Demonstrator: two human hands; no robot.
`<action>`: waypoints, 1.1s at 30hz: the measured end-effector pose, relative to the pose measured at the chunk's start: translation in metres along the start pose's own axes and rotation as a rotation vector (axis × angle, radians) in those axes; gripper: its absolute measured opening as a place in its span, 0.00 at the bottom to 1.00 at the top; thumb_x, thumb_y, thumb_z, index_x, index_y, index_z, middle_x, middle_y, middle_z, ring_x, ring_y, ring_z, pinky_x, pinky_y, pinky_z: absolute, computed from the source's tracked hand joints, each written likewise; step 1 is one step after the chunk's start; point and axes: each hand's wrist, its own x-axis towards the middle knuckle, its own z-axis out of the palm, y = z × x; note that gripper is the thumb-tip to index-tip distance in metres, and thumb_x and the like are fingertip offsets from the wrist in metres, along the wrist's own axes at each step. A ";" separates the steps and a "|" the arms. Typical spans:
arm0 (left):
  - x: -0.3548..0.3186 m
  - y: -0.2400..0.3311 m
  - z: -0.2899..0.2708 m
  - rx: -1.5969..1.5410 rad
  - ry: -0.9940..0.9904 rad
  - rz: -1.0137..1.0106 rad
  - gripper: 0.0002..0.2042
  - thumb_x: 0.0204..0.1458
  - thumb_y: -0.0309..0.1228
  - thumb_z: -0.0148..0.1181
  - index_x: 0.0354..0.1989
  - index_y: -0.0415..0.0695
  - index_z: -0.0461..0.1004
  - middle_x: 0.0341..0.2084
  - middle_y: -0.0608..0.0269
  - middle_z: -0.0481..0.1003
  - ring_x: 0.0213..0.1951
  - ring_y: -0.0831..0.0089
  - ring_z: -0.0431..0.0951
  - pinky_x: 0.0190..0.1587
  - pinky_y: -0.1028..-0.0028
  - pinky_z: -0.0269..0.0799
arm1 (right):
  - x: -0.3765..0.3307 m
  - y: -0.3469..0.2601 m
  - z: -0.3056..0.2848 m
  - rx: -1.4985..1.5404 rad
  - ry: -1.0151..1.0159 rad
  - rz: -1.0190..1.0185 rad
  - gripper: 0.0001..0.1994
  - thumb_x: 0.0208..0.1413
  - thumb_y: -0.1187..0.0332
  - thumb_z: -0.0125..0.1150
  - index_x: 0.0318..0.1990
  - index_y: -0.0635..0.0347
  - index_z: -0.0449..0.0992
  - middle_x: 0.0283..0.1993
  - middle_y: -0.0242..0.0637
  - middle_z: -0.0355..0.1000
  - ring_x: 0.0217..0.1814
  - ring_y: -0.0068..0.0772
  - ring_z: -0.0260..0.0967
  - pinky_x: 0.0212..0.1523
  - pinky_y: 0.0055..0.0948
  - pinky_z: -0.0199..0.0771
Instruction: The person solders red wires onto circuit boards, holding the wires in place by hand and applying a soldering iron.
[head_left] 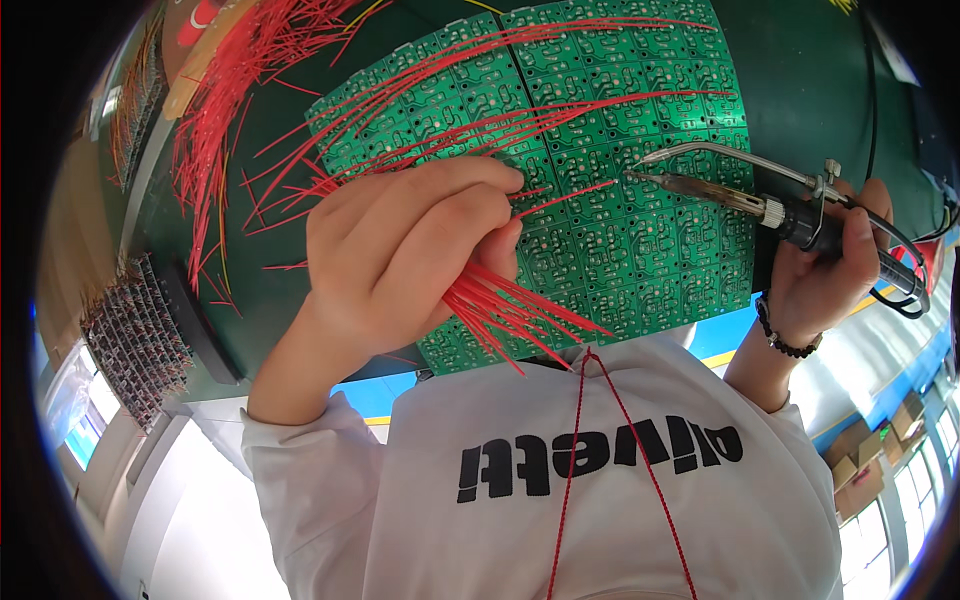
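Note:
My left hand (pixel 420 240) is closed around a bundle of red wires (pixel 510 310), whose ends fan out below the palm. A single red wire (pixel 570 199) reaches from its fingertips toward the middle of the green circuit board panel (pixel 640 260). In my right hand (pixel 835 255) is a soldering iron (pixel 800 222) with a bent metal solder-feed tube (pixel 735 152) clamped to it. The iron's tip is at the panel, close to the end of that single wire. Rows of red wires (pixel 560 112) lie across the upper part of the panel.
A large heap of loose red wires (pixel 215 130) lies at the far left of the dark green table (pixel 810 110). Near the left edge stands a dense block of small parts (pixel 140 335). A black cable (pixel 870 100) runs along the right. Cardboard boxes (pixel 860 470) are at the lower right.

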 end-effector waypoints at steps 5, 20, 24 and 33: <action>-0.003 -0.001 0.001 0.007 -0.002 -0.013 0.06 0.40 0.21 0.59 0.21 0.36 0.67 0.23 0.55 0.75 0.18 0.73 0.72 0.18 0.81 0.68 | -0.002 -0.001 0.004 -0.081 0.038 0.024 0.10 0.45 0.66 0.48 0.27 0.66 0.63 0.23 0.35 0.61 0.13 0.15 0.51 0.12 0.12 0.50; -0.004 -0.004 0.003 0.042 0.023 0.028 0.06 0.40 0.22 0.60 0.21 0.36 0.68 0.23 0.55 0.75 0.20 0.73 0.73 0.17 0.81 0.68 | 0.002 0.013 -0.015 -0.136 -0.165 -0.135 0.09 0.46 0.69 0.47 0.24 0.68 0.60 0.28 0.41 0.59 0.22 0.19 0.54 0.21 0.15 0.56; -0.002 -0.004 0.001 0.056 -0.001 0.032 0.06 0.40 0.22 0.60 0.21 0.36 0.68 0.23 0.56 0.75 0.20 0.73 0.73 0.17 0.81 0.68 | 0.006 0.004 -0.018 -0.019 -0.237 -0.025 0.09 0.46 0.69 0.47 0.24 0.68 0.59 0.27 0.40 0.58 0.21 0.20 0.53 0.20 0.16 0.55; -0.004 -0.004 0.002 0.046 0.010 0.022 0.06 0.40 0.21 0.60 0.21 0.36 0.68 0.24 0.55 0.75 0.19 0.73 0.73 0.17 0.81 0.68 | 0.007 0.027 -0.037 -0.135 -0.370 -0.294 0.09 0.48 0.80 0.42 0.35 0.55 0.66 0.30 0.39 0.57 0.25 0.25 0.56 0.23 0.19 0.56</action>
